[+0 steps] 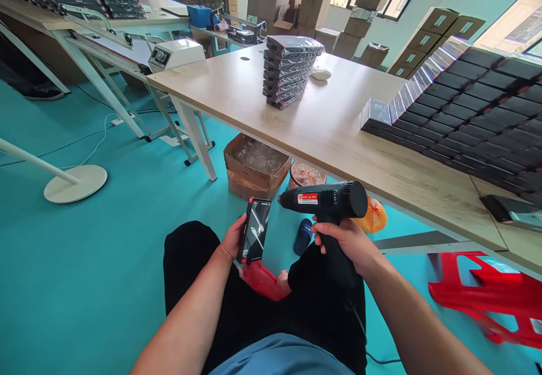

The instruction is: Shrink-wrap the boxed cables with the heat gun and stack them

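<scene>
Gripped along its edge by the left hand's (pixel 235 237) fingers, the black box (pixel 256 231) looks light, stiff and slick, best held by its edges, while the right hand's (pixel 339 238) fingers clasp the heat gun (pixel 324 200), its nozzle just beyond them.

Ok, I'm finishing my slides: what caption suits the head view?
Left hand holds a black box, right hand points a heat gun toward it, near a table with stacked boxes.

Left grip (pixel 232 238) curled, left of centre; left forearm (pixel 188 307) slants from bottom edge. Right grip (pixel 350 244) curled, right of centre; right forearm (pixel 417 313) slants from lower right.
</scene>
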A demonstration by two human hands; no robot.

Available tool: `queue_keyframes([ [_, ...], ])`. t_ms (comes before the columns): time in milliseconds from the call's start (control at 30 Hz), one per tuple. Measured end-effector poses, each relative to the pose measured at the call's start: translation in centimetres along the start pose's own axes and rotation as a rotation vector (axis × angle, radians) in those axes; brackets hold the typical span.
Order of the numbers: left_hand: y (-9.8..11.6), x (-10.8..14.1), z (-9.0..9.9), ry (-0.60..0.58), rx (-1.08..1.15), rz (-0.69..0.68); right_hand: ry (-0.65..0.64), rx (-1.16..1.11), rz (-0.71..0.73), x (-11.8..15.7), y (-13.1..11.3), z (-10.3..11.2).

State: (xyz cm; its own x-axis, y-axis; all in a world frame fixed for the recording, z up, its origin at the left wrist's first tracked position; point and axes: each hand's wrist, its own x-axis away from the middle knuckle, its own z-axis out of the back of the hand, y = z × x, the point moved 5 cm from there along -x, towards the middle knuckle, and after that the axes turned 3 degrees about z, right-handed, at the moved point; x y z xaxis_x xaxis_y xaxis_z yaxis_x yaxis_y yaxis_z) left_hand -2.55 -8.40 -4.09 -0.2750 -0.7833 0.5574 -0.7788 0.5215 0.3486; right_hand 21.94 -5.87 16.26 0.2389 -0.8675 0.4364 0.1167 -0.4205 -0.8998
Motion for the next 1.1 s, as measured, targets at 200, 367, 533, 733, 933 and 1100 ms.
queue_keyframes([
  [200,0.2,-0.4,0.0,0.040,-0.020,-0.021,-0.165,-0.043,0.048,0.1,-0.6,-1.6],
  [367,0.7,0.3,-0.3,0.056,0.011,-0.033,-0.124,0.072,0.001,-0.5,0.3,-0.1],
  [533,1.3,0.5,-0.7,0.057,0.059,-0.072,-0.449,0.218,-0.148,2.3,2.5,-0.4],
  [733,1.6,0.5,-1.0,0.076,0.045,-0.087,-0.310,0.103,-0.037,1.1,2.5,-0.8],
  [933,2.9,1.2,-1.2,0.102,0.097,-0.170,-0.420,0.099,-0.114,1.6,3.8,-0.7],
  [1100,3.9,0.8,1.1,0.335,0.264,-0.281,-0.256,-0.086,-0.118,4.0,6.0,0.9],
])
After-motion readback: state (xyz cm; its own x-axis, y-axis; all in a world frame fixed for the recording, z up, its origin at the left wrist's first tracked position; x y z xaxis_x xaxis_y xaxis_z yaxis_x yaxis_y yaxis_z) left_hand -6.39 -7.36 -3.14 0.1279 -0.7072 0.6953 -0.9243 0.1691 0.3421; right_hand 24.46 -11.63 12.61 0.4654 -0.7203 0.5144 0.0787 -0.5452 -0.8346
